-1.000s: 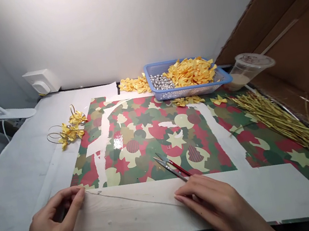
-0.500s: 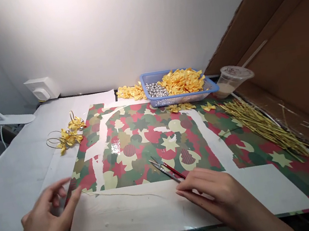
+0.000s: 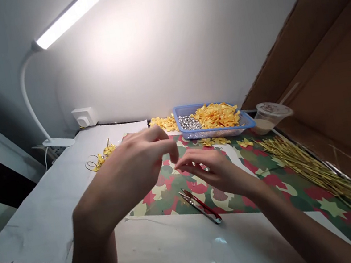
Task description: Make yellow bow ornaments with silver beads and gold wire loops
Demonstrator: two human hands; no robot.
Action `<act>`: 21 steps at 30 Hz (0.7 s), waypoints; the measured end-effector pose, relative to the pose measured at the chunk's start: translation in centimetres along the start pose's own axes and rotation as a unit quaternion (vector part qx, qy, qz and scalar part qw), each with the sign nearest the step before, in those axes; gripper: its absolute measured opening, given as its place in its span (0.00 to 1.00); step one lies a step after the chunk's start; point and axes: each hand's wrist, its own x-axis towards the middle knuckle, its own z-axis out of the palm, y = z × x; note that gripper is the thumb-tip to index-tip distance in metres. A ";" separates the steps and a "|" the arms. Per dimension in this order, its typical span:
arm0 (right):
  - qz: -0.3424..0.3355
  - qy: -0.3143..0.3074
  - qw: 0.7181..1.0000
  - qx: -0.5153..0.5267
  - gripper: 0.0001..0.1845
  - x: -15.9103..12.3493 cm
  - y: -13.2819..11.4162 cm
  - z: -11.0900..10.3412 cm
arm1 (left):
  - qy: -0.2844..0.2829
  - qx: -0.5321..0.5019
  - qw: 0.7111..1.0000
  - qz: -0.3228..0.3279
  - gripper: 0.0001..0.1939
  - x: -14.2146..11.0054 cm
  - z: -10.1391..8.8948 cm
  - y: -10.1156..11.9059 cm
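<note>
My left hand is raised above the table with its fingers curled into a pinch. My right hand reaches toward it, fingertips pressed together and almost touching the left fingertips. What they pinch is too thin to make out. Below the hands, a pair of red-handled snips lies on the star-patterned paper. Behind them stands a blue basket with yellow ribbon bows and silver beads.
A bundle of gold sticks lies at the right, near a lidded plastic cup. Finished bows on wire rings sit at the left on white paper. A desk lamp and a wall socket are at the back. Cardboard walls the right side.
Both hands have lifted off the front of the table and come together over the patterned paper. The thin wire no longer lies on the white strip. The view has tilted up.
</note>
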 end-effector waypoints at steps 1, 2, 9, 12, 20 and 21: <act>0.005 0.009 1.000 0.013 0.10 0.1 0.3 0.1 | -0.052 -0.008 0.998 0.022 0.19 0.6 0.2 -0.4; 0.007 0.017 1.000 0.022 0.10 0.2 0.5 0.3 | -0.096 -0.007 0.994 0.049 0.19 1.1 0.5 -0.8; 0.013 0.035 0.999 0.036 0.10 0.2 1.2 1.2 | -0.121 -0.011 0.988 0.093 0.16 0.5 2.8 -4.0; 0.023 0.028 0.998 0.042 0.09 -0.4 1.3 1.9 | -0.102 -0.065 0.989 0.081 0.14 -1.8 4.9 -4.7; -0.072 0.054 0.995 0.032 0.07 -1.5 1.6 4.1 | -0.119 -0.301 0.944 -0.070 0.10 -5.2 9.1 -4.3; -0.080 0.061 0.995 0.028 0.07 -1.6 1.7 4.3 | -0.121 -0.310 0.941 -0.067 0.11 -5.3 9.4 -4.3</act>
